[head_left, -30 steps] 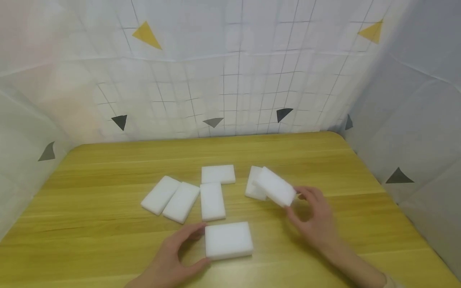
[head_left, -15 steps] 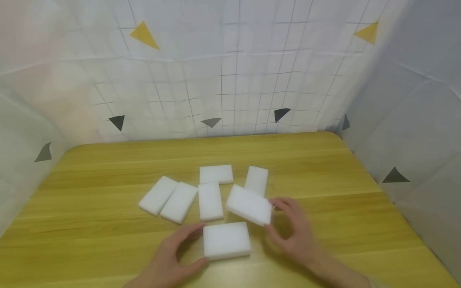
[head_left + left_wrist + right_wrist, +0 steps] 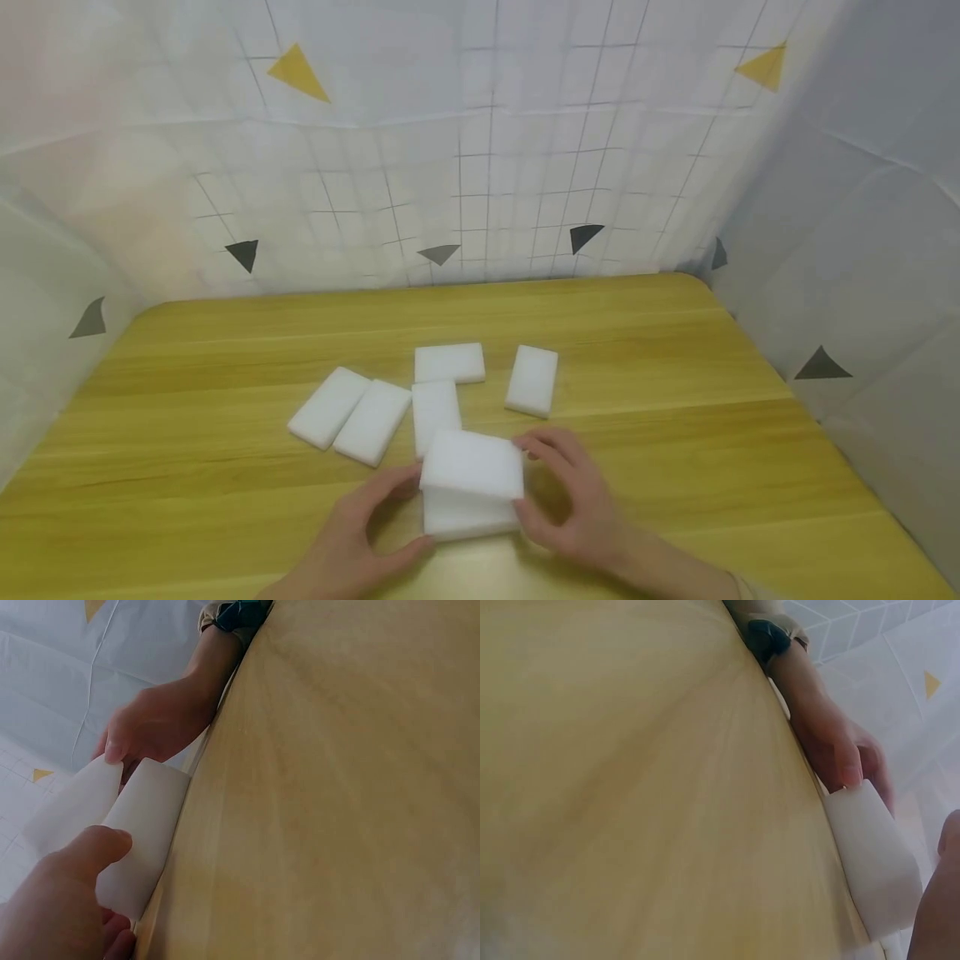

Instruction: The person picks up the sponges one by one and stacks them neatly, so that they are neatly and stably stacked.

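In the head view, my right hand (image 3: 573,500) pinches a white melamine sponge block (image 3: 472,465) by its right end, thumb at the near edge and fingers at the far one. That sponge is tilted and overlaps the top of a lower white sponge (image 3: 465,517) on the table. My left hand (image 3: 348,533) grips the lower sponge by its left end. The left wrist view has the lower sponge (image 3: 154,825) under my left thumb, with the raised sponge (image 3: 79,802) beyond. Seen from the right wrist, the lower sponge (image 3: 874,859) lies against the tabletop.
Several more white sponges lie flat farther back: a slanted pair (image 3: 352,417) at left, a crosswise one (image 3: 450,363), one behind my hands (image 3: 435,408), and a separate one (image 3: 532,381) at right. A patterned cloth (image 3: 525,150) hangs around the wooden table (image 3: 225,517).
My right hand has brought its sponge left and nearer, from over the separate right-hand sponge to above the lower sponge. My left hand has kept its hold in place.
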`<state>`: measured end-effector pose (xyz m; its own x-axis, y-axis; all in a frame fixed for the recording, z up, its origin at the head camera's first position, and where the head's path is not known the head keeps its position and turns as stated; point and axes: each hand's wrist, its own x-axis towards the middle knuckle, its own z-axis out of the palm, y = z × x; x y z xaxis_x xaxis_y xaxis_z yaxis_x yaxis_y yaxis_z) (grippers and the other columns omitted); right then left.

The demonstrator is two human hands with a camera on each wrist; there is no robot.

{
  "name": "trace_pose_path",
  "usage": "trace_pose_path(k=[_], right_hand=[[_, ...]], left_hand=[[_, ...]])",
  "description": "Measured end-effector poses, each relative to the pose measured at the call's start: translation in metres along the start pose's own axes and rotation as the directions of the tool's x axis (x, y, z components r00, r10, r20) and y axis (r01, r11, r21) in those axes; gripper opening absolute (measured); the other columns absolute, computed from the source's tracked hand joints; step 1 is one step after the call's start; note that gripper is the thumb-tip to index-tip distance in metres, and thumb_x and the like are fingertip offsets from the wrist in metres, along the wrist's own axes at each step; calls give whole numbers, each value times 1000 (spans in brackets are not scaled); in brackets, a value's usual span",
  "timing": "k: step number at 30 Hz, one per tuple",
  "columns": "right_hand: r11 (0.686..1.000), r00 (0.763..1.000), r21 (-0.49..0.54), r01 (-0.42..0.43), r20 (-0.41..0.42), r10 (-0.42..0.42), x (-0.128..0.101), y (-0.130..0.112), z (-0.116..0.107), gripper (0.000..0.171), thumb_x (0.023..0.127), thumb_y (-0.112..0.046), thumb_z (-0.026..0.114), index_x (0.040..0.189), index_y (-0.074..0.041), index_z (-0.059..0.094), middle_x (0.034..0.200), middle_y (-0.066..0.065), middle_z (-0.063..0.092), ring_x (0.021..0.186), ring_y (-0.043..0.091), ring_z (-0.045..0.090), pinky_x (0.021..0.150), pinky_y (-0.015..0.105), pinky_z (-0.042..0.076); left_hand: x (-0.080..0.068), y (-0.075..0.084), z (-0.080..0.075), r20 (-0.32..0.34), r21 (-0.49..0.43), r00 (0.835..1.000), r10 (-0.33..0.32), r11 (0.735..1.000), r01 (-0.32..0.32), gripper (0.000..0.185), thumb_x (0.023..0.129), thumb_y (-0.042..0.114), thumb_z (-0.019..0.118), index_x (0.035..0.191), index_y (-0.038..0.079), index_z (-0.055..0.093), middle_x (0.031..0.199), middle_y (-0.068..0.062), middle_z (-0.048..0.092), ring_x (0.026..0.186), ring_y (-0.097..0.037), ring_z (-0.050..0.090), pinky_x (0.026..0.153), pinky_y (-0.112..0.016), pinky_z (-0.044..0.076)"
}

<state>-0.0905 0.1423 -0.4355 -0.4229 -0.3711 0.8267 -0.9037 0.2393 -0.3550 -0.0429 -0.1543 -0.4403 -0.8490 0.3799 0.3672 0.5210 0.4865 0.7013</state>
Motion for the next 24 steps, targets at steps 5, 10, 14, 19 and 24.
trace_pose_path(k=[5, 10, 14, 19, 24], right_hand=[[1000, 999, 5, 24, 27, -24, 0, -1, 2, 52, 87, -25, 71, 122, 13, 60, 115, 19, 60, 103, 24, 56, 100, 21, 45], [999, 999, 12, 30, 35, -30, -2, 0, 2, 52, 85, -23, 71, 122, 12, 60, 116, 19, 61, 104, 25, 57, 102, 21, 45], [1000, 998, 15, -6, 66, 5, -4, 0, 2, 53, 84, -23, 72, 124, 9, 60, 119, 17, 61, 109, 25, 57, 107, 21, 43], [1000, 997, 13, -28, 79, 27, -5, 0, 1, 54, 81, -20, 73, 125, 8, 60, 120, 16, 60, 111, 25, 57, 108, 21, 42], [1000, 995, 10, -28, 96, 27, -5, 0, 1, 55, 78, -18, 74, 126, 7, 60, 120, 16, 60, 110, 25, 57, 108, 21, 43]], left_hand=[[0, -1, 0, 11, 24, 999, -46, 999, 45, 66, 82, 40, 82, 140, 32, 51, 131, 18, 60, 120, -9, 61, 102, -29, 52], [0, -2, 1, 7, 30, 998, -58, 998, 58, 66, 81, 41, 82, 140, 33, 52, 131, 18, 61, 119, -9, 61, 102, -30, 52], [-1, -2, 0, 9, 26, 998, -69, 997, 68, 65, 81, 41, 82, 139, 32, 53, 130, 18, 61, 119, -9, 61, 102, -30, 52], [0, 0, -1, 16, 14, 996, -89, 996, 89, 65, 81, 42, 82, 139, 33, 53, 130, 19, 60, 119, -9, 62, 102, -30, 52], [0, 1, -1, 13, 15, 996, -91, 996, 91, 65, 81, 41, 82, 139, 32, 53, 129, 19, 61, 118, -10, 62, 101, -29, 52]])
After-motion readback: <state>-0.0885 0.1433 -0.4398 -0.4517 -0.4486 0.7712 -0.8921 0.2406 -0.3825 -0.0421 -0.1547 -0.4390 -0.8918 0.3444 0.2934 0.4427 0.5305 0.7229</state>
